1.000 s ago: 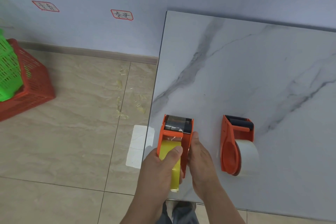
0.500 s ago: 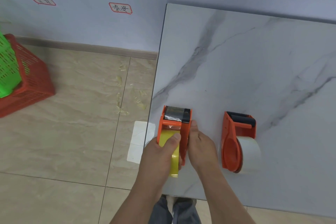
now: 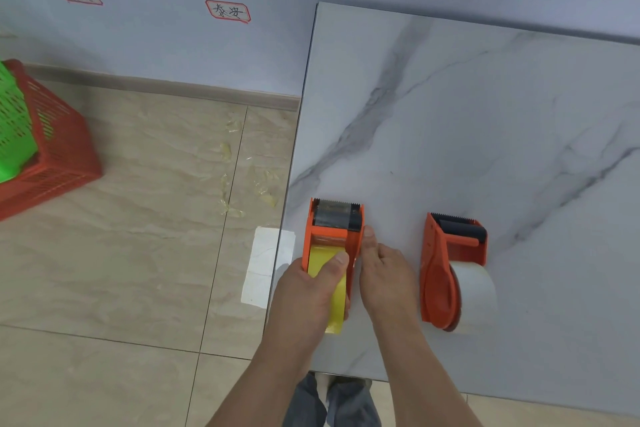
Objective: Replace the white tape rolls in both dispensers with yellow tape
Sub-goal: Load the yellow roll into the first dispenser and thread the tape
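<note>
Two orange tape dispensers lie on a marble-patterned table (image 3: 450, 114). The left dispenser (image 3: 334, 222) sits near the table's left edge and carries a yellow tape roll (image 3: 334, 291). My left hand (image 3: 306, 291) grips that roll from the left, thumb pressed on its top. My right hand (image 3: 382, 274) rests against the dispenser's right side wall, thumb along the orange edge. The right dispenser (image 3: 446, 260) lies apart to the right with a white tape roll (image 3: 474, 298) in it; neither hand touches it.
Left of the table is tiled floor with scraps of used tape (image 3: 232, 180) and a white sheet (image 3: 265, 267) by the table edge. A red basket (image 3: 52, 142) holding a green one stands at far left. The wall bears two labels.
Both hands keep their hold on the left dispenser and yellow roll; they and the dispenser shifted only slightly as the head camera moved. The right dispenser has not moved.
</note>
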